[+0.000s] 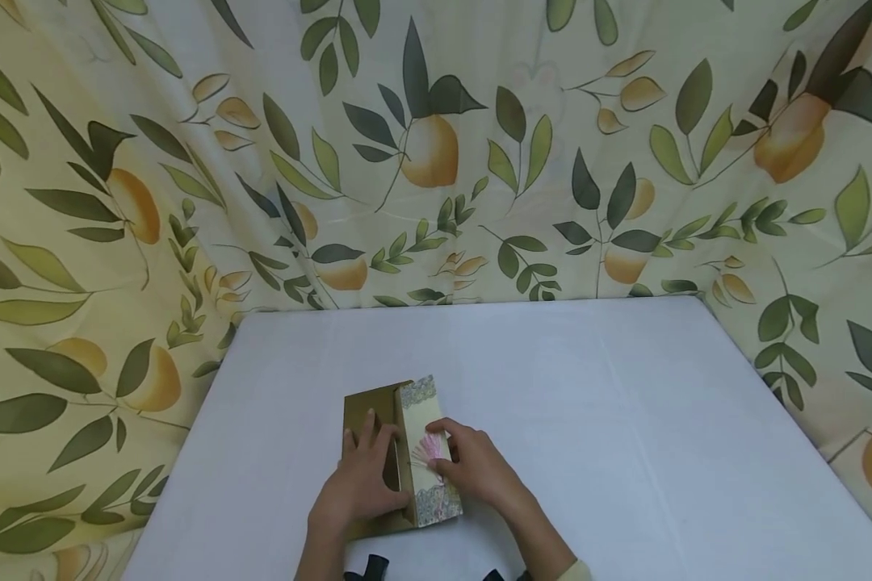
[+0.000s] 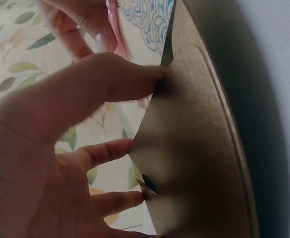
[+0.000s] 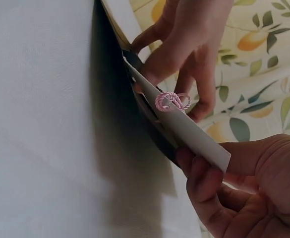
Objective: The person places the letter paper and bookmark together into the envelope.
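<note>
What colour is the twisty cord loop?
The cord loop is pink, clearest in the right wrist view.

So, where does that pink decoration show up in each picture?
Head: pink decoration low, near the middle, beside the right hand.
Left wrist: near the top edge, left of centre.
Right wrist: slightly above and right of centre.
Shared landmark: the leaf-print curtain behind.

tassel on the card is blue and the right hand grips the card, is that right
Not quite: the tassel on the card is pink, not blue, as the head view shows. The right hand does grip the card.
</note>
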A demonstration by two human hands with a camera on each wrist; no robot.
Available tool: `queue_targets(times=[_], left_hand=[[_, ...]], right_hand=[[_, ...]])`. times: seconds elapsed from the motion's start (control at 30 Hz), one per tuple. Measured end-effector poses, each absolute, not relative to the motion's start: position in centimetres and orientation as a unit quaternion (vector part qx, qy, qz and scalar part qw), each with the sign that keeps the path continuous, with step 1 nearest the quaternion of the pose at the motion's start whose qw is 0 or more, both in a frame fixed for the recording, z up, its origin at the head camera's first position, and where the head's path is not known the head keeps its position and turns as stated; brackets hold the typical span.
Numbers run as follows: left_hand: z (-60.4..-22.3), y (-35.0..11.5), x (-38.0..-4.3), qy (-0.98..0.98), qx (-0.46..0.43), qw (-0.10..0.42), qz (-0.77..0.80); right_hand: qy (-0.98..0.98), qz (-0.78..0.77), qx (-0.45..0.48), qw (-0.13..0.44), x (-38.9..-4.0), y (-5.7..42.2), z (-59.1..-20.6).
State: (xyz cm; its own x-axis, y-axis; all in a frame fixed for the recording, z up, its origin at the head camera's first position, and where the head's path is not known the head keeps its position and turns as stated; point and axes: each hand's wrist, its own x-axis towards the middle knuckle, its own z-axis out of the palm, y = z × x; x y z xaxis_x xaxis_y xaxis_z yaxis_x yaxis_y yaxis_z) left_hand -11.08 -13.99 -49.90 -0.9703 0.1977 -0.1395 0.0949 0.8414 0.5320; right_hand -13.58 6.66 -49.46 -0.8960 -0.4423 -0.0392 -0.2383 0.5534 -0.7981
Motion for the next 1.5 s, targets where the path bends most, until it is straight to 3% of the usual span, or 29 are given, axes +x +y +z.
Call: queue_targets(times=[1.5], left_hand=[[-50.01, -13.16, -10.80, 0.944, 0.107, 0.085, 0.301]], right_hand=[[0.837, -0.480, -0.201, 0.169, -13.95, 6.42, -49.38]])
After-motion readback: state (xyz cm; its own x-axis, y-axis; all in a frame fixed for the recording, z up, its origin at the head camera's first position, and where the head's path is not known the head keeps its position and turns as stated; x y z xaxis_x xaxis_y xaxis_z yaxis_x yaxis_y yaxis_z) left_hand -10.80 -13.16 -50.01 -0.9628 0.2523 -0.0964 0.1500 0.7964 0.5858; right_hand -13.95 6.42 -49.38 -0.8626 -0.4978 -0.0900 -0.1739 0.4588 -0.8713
